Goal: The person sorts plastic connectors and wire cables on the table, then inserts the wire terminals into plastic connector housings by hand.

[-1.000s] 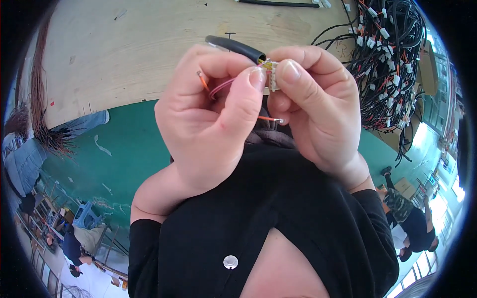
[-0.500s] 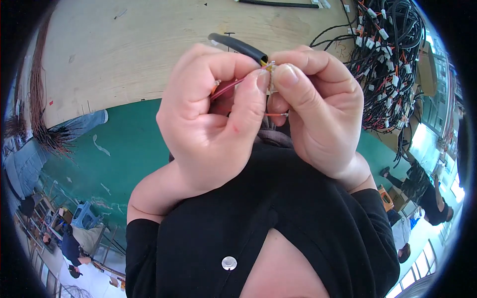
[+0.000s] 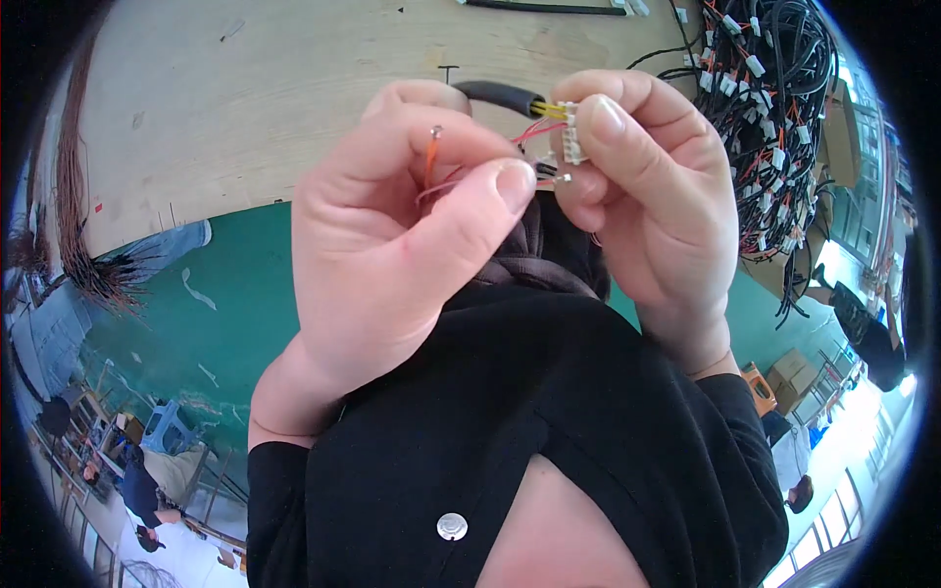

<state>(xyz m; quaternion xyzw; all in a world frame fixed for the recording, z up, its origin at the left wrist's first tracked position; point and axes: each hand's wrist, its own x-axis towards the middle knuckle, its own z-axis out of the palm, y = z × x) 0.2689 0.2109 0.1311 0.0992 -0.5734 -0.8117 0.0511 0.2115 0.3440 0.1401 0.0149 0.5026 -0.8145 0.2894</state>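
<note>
Between the thumb and fingers of my right hand (image 3: 657, 167) is a small white connector (image 3: 572, 137) with a row of slots. Yellow wires (image 3: 552, 111) and pink-red wires (image 3: 534, 129) run into its left side. The yellow ones come out of a black sleeve (image 3: 495, 93), which passes behind the fingers of my left hand (image 3: 402, 216). My left thumb and forefinger are pinched around thin wires, though the exact ones are partly hidden. An orange wire (image 3: 431, 157) with a bare metal terminal sticks up between my left fingers. Other terminal-tipped wire ends hang under the connector.
Beyond my hands lies a pale wooden table (image 3: 245, 88), with a black tube (image 3: 544, 8) at its far edge. A heap of black cables with white connectors (image 3: 765, 108) sits at right. Brown wires (image 3: 83, 186) hang over the left edge. Other people (image 3: 147, 490) are in the background.
My hands have moved apart, the left one shifting left and the right one slightly right. The white connector and the yellow wires entering it now show clearly.
</note>
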